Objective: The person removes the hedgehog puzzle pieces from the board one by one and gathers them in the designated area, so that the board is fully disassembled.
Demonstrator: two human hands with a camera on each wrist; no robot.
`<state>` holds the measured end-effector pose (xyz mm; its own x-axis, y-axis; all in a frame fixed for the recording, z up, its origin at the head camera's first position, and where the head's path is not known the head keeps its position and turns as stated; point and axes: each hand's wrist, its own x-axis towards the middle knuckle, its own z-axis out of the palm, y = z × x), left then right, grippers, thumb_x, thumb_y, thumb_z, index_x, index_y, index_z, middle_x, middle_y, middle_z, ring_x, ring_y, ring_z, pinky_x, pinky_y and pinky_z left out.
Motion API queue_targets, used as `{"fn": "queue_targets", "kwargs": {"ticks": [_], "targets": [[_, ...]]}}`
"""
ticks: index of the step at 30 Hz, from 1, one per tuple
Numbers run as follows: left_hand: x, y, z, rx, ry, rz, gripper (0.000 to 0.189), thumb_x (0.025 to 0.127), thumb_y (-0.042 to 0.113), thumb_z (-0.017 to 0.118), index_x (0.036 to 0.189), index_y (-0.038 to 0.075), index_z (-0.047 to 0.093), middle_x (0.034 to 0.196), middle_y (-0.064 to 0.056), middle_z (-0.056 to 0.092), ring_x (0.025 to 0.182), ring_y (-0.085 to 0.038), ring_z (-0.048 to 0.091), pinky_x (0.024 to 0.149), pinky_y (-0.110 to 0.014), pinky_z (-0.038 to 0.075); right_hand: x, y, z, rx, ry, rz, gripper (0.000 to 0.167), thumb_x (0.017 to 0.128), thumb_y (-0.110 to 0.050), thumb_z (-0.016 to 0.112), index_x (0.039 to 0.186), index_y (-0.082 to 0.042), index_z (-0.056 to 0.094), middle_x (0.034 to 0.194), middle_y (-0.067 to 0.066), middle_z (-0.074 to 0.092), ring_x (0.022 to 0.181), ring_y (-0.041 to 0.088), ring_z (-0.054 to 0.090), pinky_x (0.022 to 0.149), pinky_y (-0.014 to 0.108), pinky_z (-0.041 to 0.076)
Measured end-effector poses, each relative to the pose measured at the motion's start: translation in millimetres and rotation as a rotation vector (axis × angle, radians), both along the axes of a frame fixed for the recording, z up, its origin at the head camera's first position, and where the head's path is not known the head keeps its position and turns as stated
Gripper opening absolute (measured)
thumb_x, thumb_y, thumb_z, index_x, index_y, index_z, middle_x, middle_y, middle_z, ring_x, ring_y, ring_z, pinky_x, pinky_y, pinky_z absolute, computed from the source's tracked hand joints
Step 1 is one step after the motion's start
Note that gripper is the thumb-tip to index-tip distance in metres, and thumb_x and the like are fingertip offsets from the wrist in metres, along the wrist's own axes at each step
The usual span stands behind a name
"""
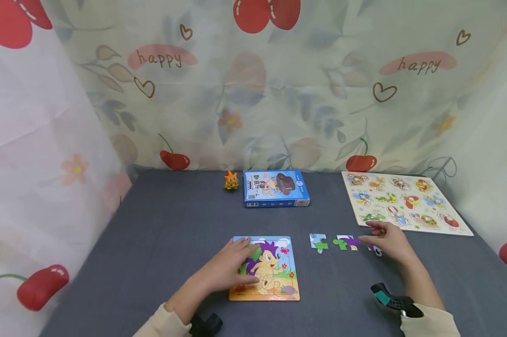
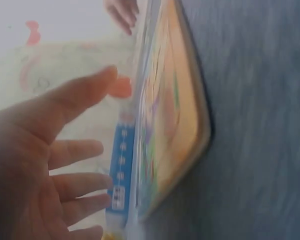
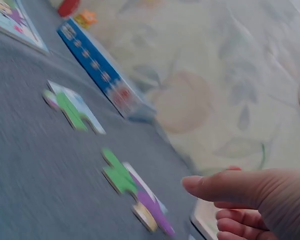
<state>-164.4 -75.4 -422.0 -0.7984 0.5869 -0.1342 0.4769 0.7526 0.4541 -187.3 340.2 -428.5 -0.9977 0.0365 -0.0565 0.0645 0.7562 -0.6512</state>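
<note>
A hedgehog jigsaw puzzle [image 1: 274,276] lies in its frame on the table. My left hand [image 1: 232,267] is over its left side, fingers spread and holding nothing; the left wrist view shows the palm and thumb beside the puzzle's edge. My right hand [image 1: 388,241] is by a row of loose jigsaw pieces, its thumb extended and nothing between the fingers. A blue and green piece [image 1: 319,243] lies nearest the puzzle. Beside it sits a green and purple piece [image 1: 347,242]. Another piece with a printed eye [image 1: 378,252] is partly hidden under the right hand.
Behind the puzzle lies a blue game box [image 1: 276,188] with a small orange toy figure [image 1: 231,180] to its left. A white insect picture board [image 1: 409,203] occupies the table's right rear. Patterned cloth [image 1: 253,117] hangs along the back and sides.
</note>
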Motion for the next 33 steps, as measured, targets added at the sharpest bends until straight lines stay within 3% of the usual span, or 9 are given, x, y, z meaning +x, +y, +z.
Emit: {"fn": "queue_targets", "kwargs": {"ticks": [10,14,20,27,33], "targets": [[-17.1,-20.3,-12.4,0.129,-0.116,0.031,0.083,0.074,0.056,0.07,0.142,0.017,0.04,0.154,-0.012,0.023,0.144,-0.031,0.017,0.115,-0.053,0.01,-13.5,-51.0,3.5,-0.062,0.074,0.101,0.057,0.08,-0.025,0.074,0.123,0.008,0.054,0.109,0.023,0.057,0.088,0.021,0.054,0.068,0.024,0.047],[-19.1,-23.8,-16.7,0.13,-0.171,0.055,0.085,0.073,0.057,0.071,0.143,0.023,0.038,0.156,-0.008,0.018,0.144,-0.033,0.014,0.114,-0.055,0.013,-19.1,-76.2,2.7,-0.058,0.093,0.16,0.053,0.079,-0.021,0.075,0.12,0.007,0.057,0.105,0.021,0.057,0.088,0.022,0.054,0.073,0.03,0.048],[-18.8,-26.7,-17.3,0.098,-0.24,0.093,0.09,0.07,0.06,0.071,0.145,0.026,0.034,0.158,-0.002,0.009,0.142,-0.041,0.013,0.109,-0.061,0.021,-22.4,-117.3,5.6,-0.075,0.085,0.258,0.049,0.077,-0.019,0.076,0.118,0.004,0.06,0.1,0.016,0.058,0.085,0.019,0.052,0.073,0.028,0.047],[-18.6,-30.0,-18.5,0.086,-0.247,0.089,0.091,0.07,0.057,0.073,0.145,0.021,0.035,0.158,0.0,0.013,0.144,-0.036,0.011,0.111,-0.06,0.019,-23.4,-162.7,2.4,-0.138,0.043,0.394,0.046,0.076,-0.015,0.077,0.115,0.004,0.062,0.091,0.011,0.059,0.076,0.015,0.05,0.064,0.02,0.045],[-19.5,-30.3,-21.4,0.079,-0.239,0.081,0.091,0.071,0.058,0.071,0.145,0.021,0.035,0.158,0.0,0.013,0.144,-0.035,0.009,0.111,-0.06,0.017,-21.8,-190.0,-1.3,-0.161,0.012,0.528,0.039,0.076,-0.017,0.077,0.109,0.0,0.066,0.088,0.01,0.059,0.071,0.011,0.05,0.06,0.02,0.045]]}}
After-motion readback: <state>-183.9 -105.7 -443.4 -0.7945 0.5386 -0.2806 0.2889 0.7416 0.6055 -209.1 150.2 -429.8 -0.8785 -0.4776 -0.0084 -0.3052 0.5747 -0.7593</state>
